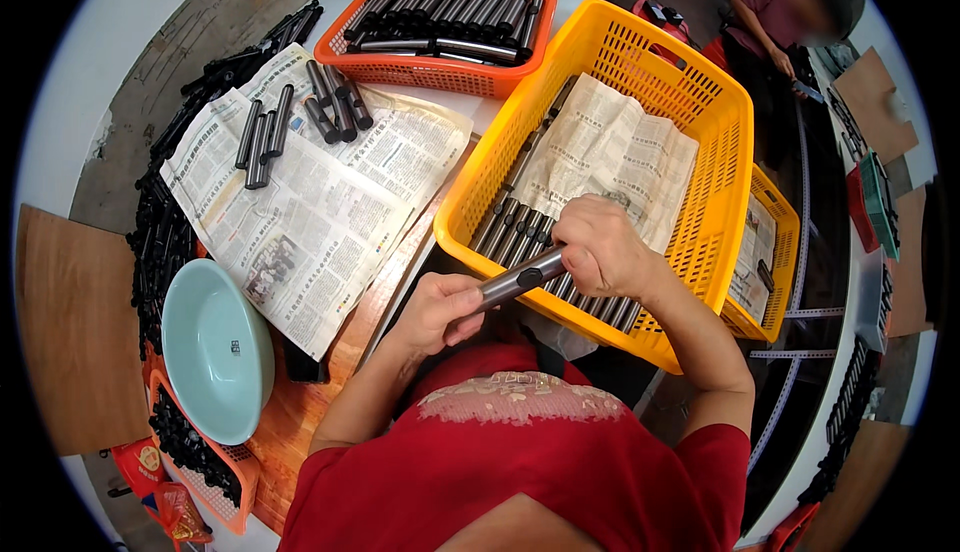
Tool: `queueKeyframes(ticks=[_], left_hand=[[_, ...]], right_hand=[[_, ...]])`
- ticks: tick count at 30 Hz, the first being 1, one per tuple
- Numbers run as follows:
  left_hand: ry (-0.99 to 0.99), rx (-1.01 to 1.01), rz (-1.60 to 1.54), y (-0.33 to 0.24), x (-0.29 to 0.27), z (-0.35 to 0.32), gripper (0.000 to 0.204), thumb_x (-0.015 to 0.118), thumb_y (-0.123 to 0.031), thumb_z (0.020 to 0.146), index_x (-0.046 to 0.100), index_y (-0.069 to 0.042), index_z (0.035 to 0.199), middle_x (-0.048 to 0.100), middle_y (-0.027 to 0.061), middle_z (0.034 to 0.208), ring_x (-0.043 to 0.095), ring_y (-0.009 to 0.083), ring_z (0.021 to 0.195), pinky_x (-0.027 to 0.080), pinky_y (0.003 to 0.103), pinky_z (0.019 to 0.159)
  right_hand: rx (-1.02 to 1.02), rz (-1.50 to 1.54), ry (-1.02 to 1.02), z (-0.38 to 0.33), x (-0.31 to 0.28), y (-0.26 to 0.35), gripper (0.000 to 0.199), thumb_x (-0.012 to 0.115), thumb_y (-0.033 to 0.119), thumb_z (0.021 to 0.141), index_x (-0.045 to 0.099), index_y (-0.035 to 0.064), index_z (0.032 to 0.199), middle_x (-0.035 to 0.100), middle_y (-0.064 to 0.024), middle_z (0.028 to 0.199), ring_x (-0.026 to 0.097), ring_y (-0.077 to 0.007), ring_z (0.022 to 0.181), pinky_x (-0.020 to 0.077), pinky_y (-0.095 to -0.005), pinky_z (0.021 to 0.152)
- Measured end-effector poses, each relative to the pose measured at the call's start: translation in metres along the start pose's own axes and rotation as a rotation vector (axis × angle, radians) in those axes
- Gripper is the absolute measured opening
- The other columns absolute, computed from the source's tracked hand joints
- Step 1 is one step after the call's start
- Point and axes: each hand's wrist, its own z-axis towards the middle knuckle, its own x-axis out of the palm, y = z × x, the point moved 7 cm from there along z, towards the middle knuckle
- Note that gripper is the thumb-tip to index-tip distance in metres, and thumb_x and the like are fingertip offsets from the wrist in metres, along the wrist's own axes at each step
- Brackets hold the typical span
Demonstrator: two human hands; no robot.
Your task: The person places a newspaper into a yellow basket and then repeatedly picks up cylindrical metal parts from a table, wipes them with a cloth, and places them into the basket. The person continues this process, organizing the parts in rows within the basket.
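A dark grey metal flashlight (518,280), a slim tube with a round black button on its side, is held at a slant in front of my chest. Its lower left end sits in the fingers of my left hand (438,314). Around the upper right end my right hand (603,244) is closed, hiding that tip. Both hands are over the near rim of a yellow plastic basket (470,202). Inside the basket, similar tubes lie side by side in a row, and a newspaper sheet (610,147) covers part of the bottom.
An orange basket (420,74) full of tubes stands at the back. More tubes (262,142) lie on newspaper (330,212) at left. Near the left edge are a pale blue basin (215,352) and a tray of black parts (195,457). A person (775,22) sits far right.
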Motion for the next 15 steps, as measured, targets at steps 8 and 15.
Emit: queueKeyframes(ticks=[8, 15], left_hand=[[-0.135, 0.033, 0.289, -0.005, -0.004, -0.001, 0.030, 0.064, -0.025, 0.086, 0.065, 0.006, 0.085, 0.054, 0.0048, 0.055, 0.045, 0.0082, 0.045, 0.034, 0.023, 0.042], [-0.217, 0.391, 0.887, -0.037, 0.022, -0.002, 0.023, 0.070, -0.020, 0.081, 0.066, 0.002, 0.083, 0.059, 0.0076, 0.061, 0.054, 0.0108, 0.054, 0.045, 0.027, 0.051]], right_hand=[[0.177, -0.054, 0.062, -0.004, 0.000, 0.003, 0.009, 0.052, 0.004, 0.067, 0.046, 0.0057, 0.061, 0.048, -0.0109, 0.055, 0.052, -0.0319, 0.047, 0.0434, -0.0426, 0.046], [0.724, 0.210, 0.006, -0.043, 0.021, -0.034, 0.040, 0.034, 0.019, 0.094, 0.047, -0.0004, 0.061, 0.039, -0.0178, 0.048, 0.045, -0.0319, 0.044, 0.0376, -0.0390, 0.047]])
